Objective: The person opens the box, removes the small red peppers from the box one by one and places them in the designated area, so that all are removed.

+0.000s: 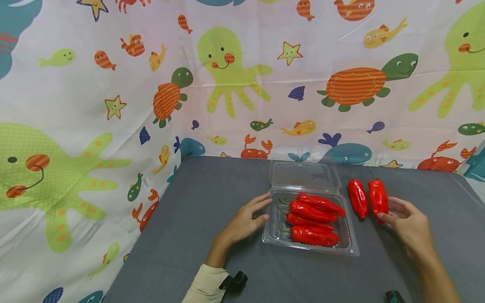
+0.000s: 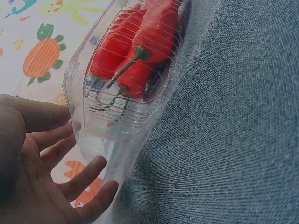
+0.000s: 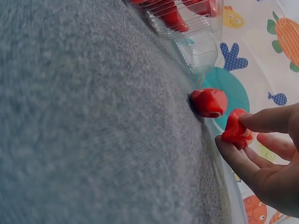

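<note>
A clear plastic container (image 1: 347, 242) with its lid (image 1: 305, 174) folded back lies on the grey table, with several red peppers (image 1: 314, 235) inside. My left hand (image 1: 244, 221) is at the container's left side, fingers spread and fairly straight; in the left wrist view the hand (image 2: 56, 172) is beside the ribbed wall. To the right of the container are two more red peppers. One pepper (image 1: 358, 198) lies loose. The other pepper (image 1: 378, 198) is pinched at its lower end between the thumb and fingers of my right hand (image 1: 411, 225); the right wrist view shows this pinch on the pepper (image 3: 237, 128).
The grey table (image 1: 182, 235) ends at the back against a cloth (image 1: 242, 97) printed with sea animals, which also hangs along the left side. A dark object (image 1: 394, 296) shows at the bottom edge near my right forearm.
</note>
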`<move>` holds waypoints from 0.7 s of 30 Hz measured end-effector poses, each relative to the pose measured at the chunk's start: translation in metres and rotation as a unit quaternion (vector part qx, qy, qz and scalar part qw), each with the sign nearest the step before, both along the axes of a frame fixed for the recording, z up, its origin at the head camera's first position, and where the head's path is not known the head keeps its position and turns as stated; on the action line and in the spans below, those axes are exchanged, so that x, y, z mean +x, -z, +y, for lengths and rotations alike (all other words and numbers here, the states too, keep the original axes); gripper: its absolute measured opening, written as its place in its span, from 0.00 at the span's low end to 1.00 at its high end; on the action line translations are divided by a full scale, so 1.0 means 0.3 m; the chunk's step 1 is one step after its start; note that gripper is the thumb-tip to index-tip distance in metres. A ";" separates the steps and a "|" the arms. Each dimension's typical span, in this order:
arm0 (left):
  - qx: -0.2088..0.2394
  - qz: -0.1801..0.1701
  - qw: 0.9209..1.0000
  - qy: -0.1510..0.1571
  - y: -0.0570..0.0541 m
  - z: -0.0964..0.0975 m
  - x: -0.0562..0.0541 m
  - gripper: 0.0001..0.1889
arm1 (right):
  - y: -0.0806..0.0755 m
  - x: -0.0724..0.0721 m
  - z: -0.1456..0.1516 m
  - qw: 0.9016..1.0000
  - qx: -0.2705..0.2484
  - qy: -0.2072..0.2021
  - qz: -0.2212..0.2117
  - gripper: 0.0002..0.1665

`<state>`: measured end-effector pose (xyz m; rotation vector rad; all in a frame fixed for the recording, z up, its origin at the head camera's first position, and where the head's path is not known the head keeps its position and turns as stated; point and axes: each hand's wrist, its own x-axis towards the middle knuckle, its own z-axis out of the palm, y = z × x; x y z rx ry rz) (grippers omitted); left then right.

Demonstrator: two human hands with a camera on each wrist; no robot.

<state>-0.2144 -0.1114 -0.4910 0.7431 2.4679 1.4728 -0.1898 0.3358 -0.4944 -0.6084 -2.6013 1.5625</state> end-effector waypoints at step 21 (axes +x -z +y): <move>-0.005 0.008 1.000 0.000 0.003 0.003 -0.001 0.29 | 0.021 0.010 0.027 1.000 -0.001 -0.003 -0.001 0.46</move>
